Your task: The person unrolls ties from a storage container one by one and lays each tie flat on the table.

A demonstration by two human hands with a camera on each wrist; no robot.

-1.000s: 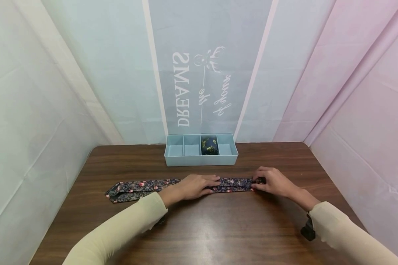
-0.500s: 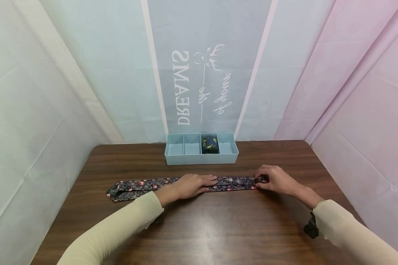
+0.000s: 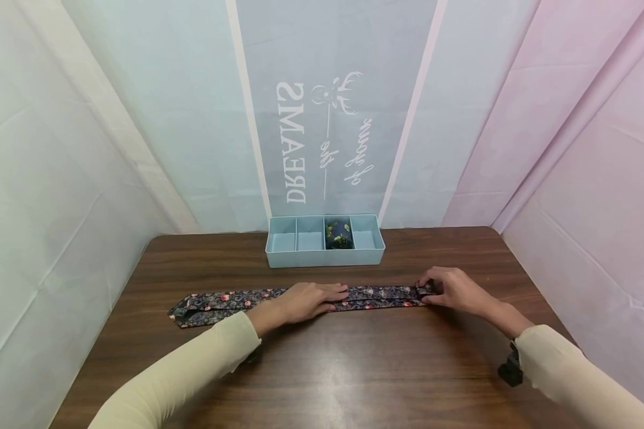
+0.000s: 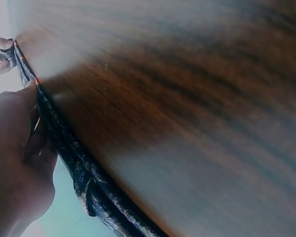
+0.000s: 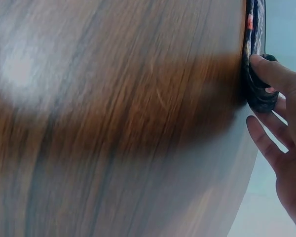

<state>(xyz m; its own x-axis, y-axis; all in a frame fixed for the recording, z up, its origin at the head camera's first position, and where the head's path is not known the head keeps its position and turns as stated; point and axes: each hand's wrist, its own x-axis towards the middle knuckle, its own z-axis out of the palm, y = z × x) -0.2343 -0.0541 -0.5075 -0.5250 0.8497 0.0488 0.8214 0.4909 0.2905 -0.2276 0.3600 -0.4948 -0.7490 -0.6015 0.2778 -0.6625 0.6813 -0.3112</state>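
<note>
A dark floral necktie [image 3: 378, 297] lies stretched left to right across the wooden table, its wide pointed end at the left. My left hand [image 3: 303, 302] rests flat over its middle, fingers extended across the cloth. At the tie's right end my right hand [image 3: 453, 291] pinches a small rolled-up coil [image 5: 262, 96] between thumb and fingers. In the right wrist view the thumb [image 5: 269, 69] lies on the coil's near side and some fingers sit behind and below it. The left wrist view shows the tie [image 4: 74, 153] running past the left hand, its folded layers visible.
Behind the tie stands a light blue organizer box [image 3: 324, 258] with several compartments. One of them holds a rolled dark tie with yellow flowers [image 3: 338, 235]; the others hold nothing. Fabric curtains [image 3: 193, 119] enclose the brown wooden table [image 3: 322, 369] at the back and sides.
My right hand has shifted slightly to the right with the coiled end. The left hand has slid a little to the left, still on the tie. The organizer box has stayed put.
</note>
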